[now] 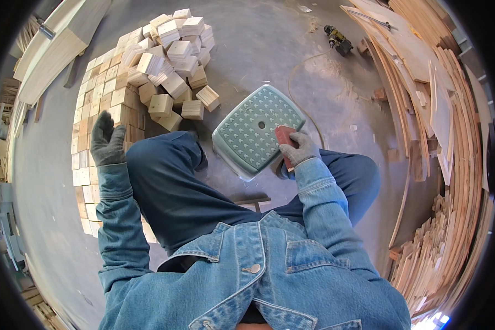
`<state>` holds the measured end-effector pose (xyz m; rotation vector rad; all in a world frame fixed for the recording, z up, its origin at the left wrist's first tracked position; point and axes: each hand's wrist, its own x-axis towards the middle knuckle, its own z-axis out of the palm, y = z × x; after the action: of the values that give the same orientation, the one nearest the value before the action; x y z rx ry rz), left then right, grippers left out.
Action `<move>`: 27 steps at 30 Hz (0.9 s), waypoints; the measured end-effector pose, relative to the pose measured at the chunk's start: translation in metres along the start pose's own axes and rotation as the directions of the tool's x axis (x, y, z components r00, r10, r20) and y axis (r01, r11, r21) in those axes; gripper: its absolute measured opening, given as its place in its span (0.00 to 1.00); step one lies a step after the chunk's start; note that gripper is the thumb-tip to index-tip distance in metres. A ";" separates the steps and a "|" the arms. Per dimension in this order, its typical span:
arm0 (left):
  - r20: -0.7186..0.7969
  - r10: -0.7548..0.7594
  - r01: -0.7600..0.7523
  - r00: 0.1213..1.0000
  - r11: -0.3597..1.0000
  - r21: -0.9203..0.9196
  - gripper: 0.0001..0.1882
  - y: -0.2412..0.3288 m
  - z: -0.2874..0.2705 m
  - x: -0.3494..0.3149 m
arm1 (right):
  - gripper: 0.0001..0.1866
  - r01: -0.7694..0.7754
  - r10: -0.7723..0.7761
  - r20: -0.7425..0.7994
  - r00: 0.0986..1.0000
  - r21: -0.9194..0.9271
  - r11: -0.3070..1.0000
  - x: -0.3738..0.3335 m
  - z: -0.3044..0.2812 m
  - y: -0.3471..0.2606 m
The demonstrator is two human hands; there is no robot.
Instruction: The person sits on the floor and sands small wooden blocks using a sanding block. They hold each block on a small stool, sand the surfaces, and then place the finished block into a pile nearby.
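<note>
My right hand (301, 149), in a grey glove, grips a flat reddish-brown block (283, 135) that looks like a sanding block. It is over the near right edge of a pale green plastic stool (247, 118) with a studded top and a central hole. My left hand (109, 138), also gloved, is raised beside my left knee with its fingers apart and nothing in it. Below and beside that hand, wooden blocks (96, 99) stand in neat stacked rows. A loose heap of similar blocks (176, 52) lies beyond them, left of the stool.
A yellow-and-black power tool (338, 41) rests on the concrete floor (335, 88) at the far right, with a thin hose (291, 77) curving past the stool. Wooden boards (418, 82) and strips (423, 253) are piled along the right. Pale panels (66, 47) lean at the far left.
</note>
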<state>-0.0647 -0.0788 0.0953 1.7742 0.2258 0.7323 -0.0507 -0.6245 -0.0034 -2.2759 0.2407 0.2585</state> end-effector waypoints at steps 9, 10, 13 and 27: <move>0.353 -0.306 0.314 0.884 0.949 0.037 0.34 0.047 0.137 -0.088 | 0.34 0.094 -0.098 -0.020 0.995 -0.140 0.986 0.003 0.002 -0.006; 0.391 -0.411 0.356 0.823 0.911 0.208 0.41 0.024 0.145 -0.104 | 0.35 0.095 -0.098 -0.015 0.995 -0.136 0.986 0.004 0.003 -0.009; 0.464 -0.499 0.360 0.732 0.861 0.358 0.51 0.023 0.186 -0.147 | 0.35 0.076 -0.078 -0.014 0.997 -0.122 0.990 0.004 0.001 -0.010; 0.315 -0.793 0.697 0.522 0.609 0.379 0.47 -0.061 0.228 -0.185 | 0.29 -0.220 0.248 0.002 0.969 0.470 0.855 0.017 0.018 0.035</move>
<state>-0.0657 -0.3329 -0.0640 1.7462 0.7227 -0.3761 -0.0456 -0.6353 -0.0449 -1.7720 0.5538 0.2297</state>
